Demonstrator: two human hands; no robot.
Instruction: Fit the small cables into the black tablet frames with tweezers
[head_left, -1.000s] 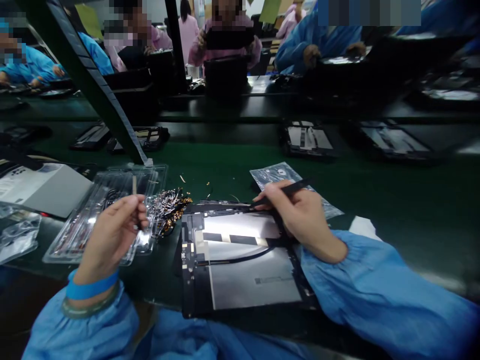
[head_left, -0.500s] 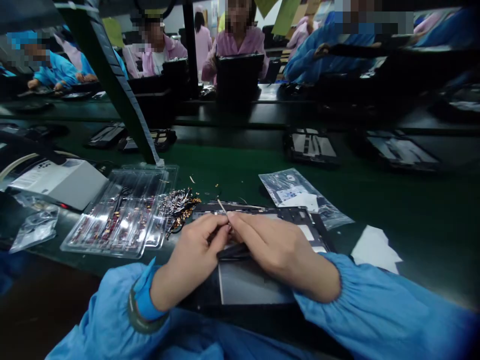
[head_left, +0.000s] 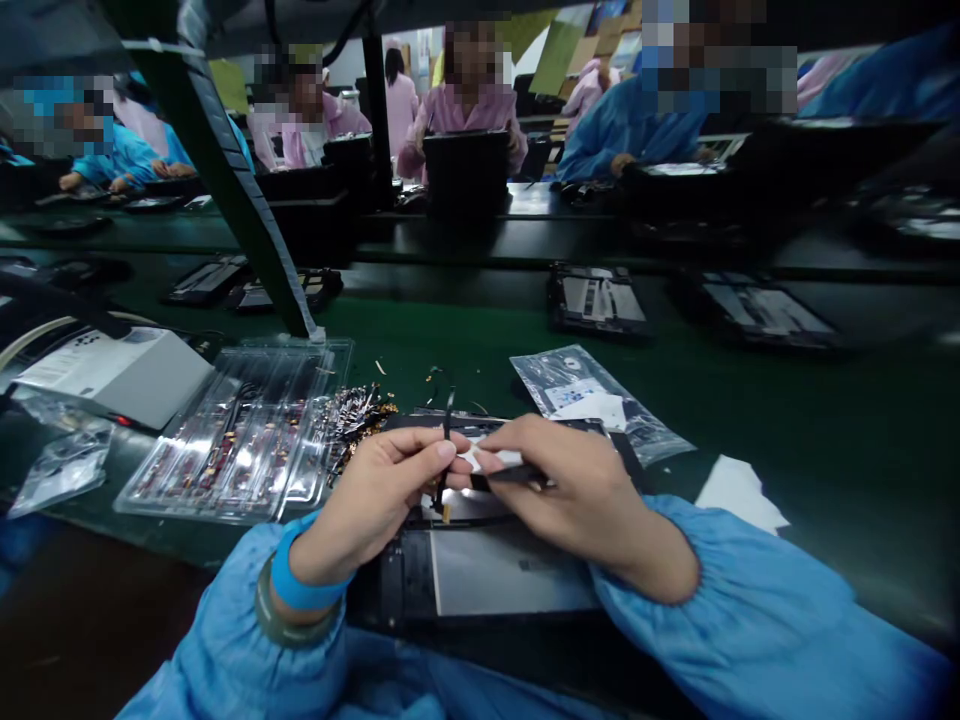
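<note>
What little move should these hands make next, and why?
Probably lower the thin black strip toward the opened device: the left hand pinches the strip above it, and the right hand holds a dark tool close by.

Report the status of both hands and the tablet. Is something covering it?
Left hand: pinching thin black strip. Right hand: holding slim black tool, fingertips near strip. Open tablet beneath, partly covered by both hands.

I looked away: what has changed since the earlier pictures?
The left hand has moved right, from above the clear tray to over the open device, near the right hand. The thin strip it pinches now looks dark, not pale. The right hand still holds its black tool; tray and device stayed.
</note>
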